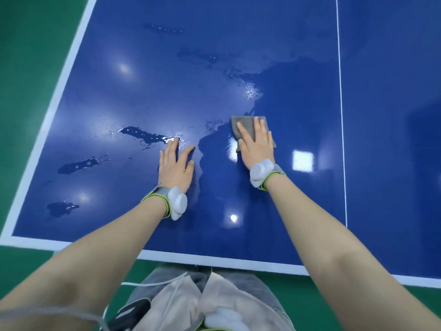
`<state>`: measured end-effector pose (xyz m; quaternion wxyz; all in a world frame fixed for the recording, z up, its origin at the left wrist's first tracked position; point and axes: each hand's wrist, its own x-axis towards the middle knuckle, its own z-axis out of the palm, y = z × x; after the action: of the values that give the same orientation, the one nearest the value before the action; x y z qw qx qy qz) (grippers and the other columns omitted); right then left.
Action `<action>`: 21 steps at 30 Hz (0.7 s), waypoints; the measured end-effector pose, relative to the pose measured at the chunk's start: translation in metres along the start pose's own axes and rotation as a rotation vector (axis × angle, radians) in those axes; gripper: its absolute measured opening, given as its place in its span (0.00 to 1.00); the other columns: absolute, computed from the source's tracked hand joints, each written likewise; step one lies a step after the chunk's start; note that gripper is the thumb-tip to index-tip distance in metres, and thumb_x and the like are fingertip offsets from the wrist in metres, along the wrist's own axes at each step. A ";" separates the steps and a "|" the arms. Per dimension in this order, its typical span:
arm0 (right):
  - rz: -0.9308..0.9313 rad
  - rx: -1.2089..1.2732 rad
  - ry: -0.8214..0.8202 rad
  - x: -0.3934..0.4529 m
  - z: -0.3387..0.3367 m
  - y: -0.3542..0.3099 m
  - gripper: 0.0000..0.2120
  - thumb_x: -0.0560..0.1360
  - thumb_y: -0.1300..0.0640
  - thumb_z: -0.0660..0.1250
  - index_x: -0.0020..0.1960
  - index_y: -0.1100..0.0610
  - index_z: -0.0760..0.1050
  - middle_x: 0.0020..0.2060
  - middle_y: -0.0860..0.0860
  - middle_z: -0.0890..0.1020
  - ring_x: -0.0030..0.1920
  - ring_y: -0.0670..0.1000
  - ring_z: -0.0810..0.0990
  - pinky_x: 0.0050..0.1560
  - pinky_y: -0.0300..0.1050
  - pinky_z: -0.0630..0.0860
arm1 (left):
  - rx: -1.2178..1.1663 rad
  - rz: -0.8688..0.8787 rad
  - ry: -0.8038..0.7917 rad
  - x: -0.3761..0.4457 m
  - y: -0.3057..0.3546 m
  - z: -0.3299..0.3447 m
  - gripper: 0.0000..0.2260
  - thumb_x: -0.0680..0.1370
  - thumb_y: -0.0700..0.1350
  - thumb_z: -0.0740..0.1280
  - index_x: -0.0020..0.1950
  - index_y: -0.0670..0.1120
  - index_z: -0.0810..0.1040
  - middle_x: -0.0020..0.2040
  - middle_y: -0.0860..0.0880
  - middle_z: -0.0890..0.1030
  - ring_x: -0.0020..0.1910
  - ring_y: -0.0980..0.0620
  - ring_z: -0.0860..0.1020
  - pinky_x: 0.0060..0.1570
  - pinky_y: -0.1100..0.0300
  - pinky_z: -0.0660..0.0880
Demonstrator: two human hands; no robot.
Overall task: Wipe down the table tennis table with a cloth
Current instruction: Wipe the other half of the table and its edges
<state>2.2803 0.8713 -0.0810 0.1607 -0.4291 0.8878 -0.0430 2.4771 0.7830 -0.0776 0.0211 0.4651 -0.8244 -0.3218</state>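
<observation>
1. Glossy blue table tennis surface with white border lines (pixel 71 130) fills the view; thin white centre line (pixel 340 115) runs down its right part.
2. Right hand (pixel 256 144) lies flat, fingers straight, palm down on a small grey folded cloth (pixel 247 126). No closed grip: it presses the cloth onto the surface.
3. Cloth sits mid-surface, left of the centre line, mostly under the right hand's fingers; its far edge and left corner show.
4. Left hand (pixel 175 164) is flat on the bare surface, fingers straight and slightly spread, holding nothing; well left of the cloth.
5. Water patches (pixel 143 136) lie left of the left hand; fingertips touch the nearest one. A wet streak (pixel 250 91) lies beyond the cloth.
6. Both wrists carry grey bands with white sensor pods (pixel 177 203).
7. Green floor (pixel 28 68) surrounds the surface.
</observation>
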 end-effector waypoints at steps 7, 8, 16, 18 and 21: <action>0.147 -0.013 -0.028 0.029 -0.003 -0.032 0.24 0.83 0.49 0.46 0.77 0.43 0.44 0.77 0.53 0.40 0.76 0.55 0.37 0.74 0.54 0.37 | 0.063 0.022 -0.041 0.003 -0.005 -0.003 0.20 0.81 0.46 0.55 0.74 0.55 0.59 0.77 0.49 0.46 0.75 0.51 0.41 0.70 0.59 0.33; 0.080 -0.026 -0.034 0.028 -0.001 -0.040 0.24 0.83 0.49 0.46 0.77 0.43 0.44 0.77 0.53 0.41 0.76 0.55 0.37 0.74 0.54 0.37 | 0.063 0.021 -0.039 0.003 -0.004 -0.002 0.20 0.81 0.46 0.54 0.74 0.55 0.59 0.77 0.49 0.46 0.75 0.51 0.41 0.69 0.59 0.32; -0.276 0.003 -0.037 0.036 -0.008 -0.017 0.22 0.83 0.53 0.51 0.76 0.44 0.55 0.77 0.51 0.47 0.77 0.52 0.42 0.73 0.49 0.39 | 0.067 -0.007 -0.056 0.022 0.004 -0.005 0.20 0.81 0.47 0.54 0.74 0.56 0.59 0.77 0.48 0.46 0.76 0.51 0.41 0.71 0.55 0.33; -0.118 -0.001 0.003 0.049 -0.013 -0.002 0.22 0.83 0.53 0.50 0.76 0.44 0.54 0.77 0.52 0.47 0.77 0.52 0.42 0.73 0.49 0.39 | 0.066 -0.015 -0.066 0.030 0.006 -0.007 0.20 0.81 0.48 0.54 0.74 0.56 0.58 0.77 0.48 0.45 0.76 0.51 0.41 0.71 0.55 0.34; 0.152 0.055 0.015 0.071 -0.021 0.004 0.22 0.83 0.51 0.48 0.77 0.43 0.52 0.77 0.52 0.45 0.77 0.52 0.40 0.74 0.51 0.39 | 0.090 -0.009 -0.064 0.038 0.007 -0.007 0.20 0.81 0.49 0.55 0.74 0.57 0.58 0.77 0.49 0.45 0.76 0.52 0.41 0.70 0.54 0.33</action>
<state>2.2294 0.8168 -0.0797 0.1687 -0.3558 0.9174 -0.0581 2.4525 0.7522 -0.0777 -0.0276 0.4588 -0.8362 -0.2992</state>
